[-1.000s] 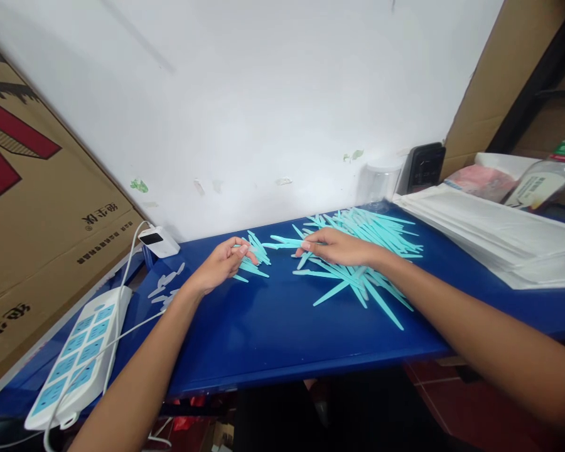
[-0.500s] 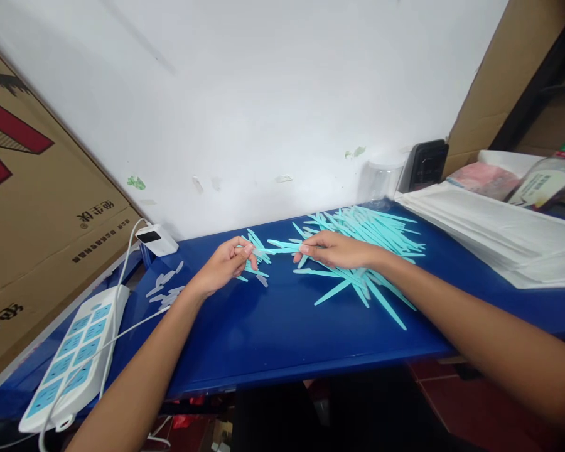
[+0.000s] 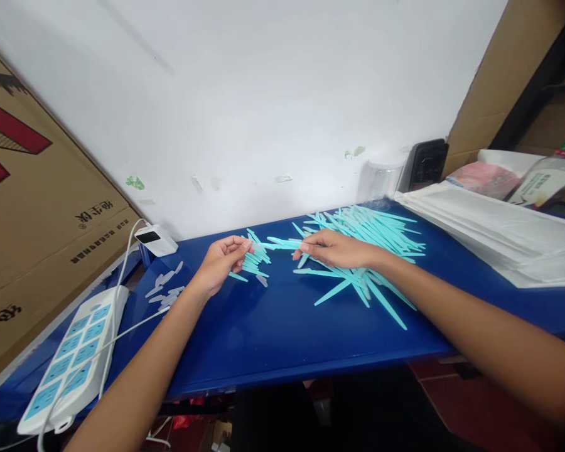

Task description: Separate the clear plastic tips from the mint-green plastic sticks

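My left hand (image 3: pixel 226 260) is closed in a pinch on the left end of a slim pale teal stick (image 3: pixel 262 245); its exact shape is hard to make out. Facing it, my right hand (image 3: pixel 333 248) grips flat teal sticks (image 3: pixel 285 243) between thumb and fingers, their tips pointing left. The held ends nearly meet between my hands. Under and behind my right hand spreads a large heap of tapered teal sticks (image 3: pixel 381 229). A smaller pile of teal sticks (image 3: pixel 258 256) lies beside my left fingers, with a greyish translucent piece (image 3: pixel 262 280) in front of it.
Several translucent pieces (image 3: pixel 162 285) lie on the blue table (image 3: pixel 273 339) at left, near a white power strip (image 3: pixel 70 358) with cables and a small white device (image 3: pixel 156 240). White envelopes (image 3: pixel 494 232), a clear jar (image 3: pixel 385 179) and a bottle (image 3: pixel 546 179) stand right. A cardboard box (image 3: pixel 42 207) borders the left.
My left hand has shifted slightly left and up, its pinch now nearer the end of the stick. The right hand has barely moved.
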`<act>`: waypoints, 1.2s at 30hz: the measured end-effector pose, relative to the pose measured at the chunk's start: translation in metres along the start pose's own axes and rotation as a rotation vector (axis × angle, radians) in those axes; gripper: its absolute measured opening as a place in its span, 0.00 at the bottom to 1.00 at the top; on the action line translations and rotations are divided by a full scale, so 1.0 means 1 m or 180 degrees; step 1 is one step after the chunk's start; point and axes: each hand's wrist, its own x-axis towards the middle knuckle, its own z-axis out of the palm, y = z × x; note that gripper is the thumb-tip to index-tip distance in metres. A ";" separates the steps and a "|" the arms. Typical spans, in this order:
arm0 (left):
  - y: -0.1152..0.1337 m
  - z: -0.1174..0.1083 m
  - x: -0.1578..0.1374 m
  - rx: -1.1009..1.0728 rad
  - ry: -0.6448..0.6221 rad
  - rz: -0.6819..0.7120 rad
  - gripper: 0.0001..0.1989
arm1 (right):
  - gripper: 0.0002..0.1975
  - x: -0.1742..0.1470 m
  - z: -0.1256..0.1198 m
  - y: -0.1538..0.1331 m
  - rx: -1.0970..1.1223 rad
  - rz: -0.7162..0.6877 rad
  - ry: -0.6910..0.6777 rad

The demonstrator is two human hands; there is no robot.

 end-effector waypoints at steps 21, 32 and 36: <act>-0.015 0.016 -0.003 0.0824 -0.0070 0.0342 0.16 | 0.30 0.001 0.007 -0.005 -0.0056 -0.0231 0.0171; 0.008 -0.010 -0.006 0.2424 -0.0727 0.0811 0.16 | 0.30 0.005 0.002 0.003 0.0073 -0.0140 0.0468; 0.008 -0.011 -0.006 0.2591 -0.1280 0.0819 0.17 | 0.26 0.006 0.000 0.003 0.0230 -0.0230 0.0642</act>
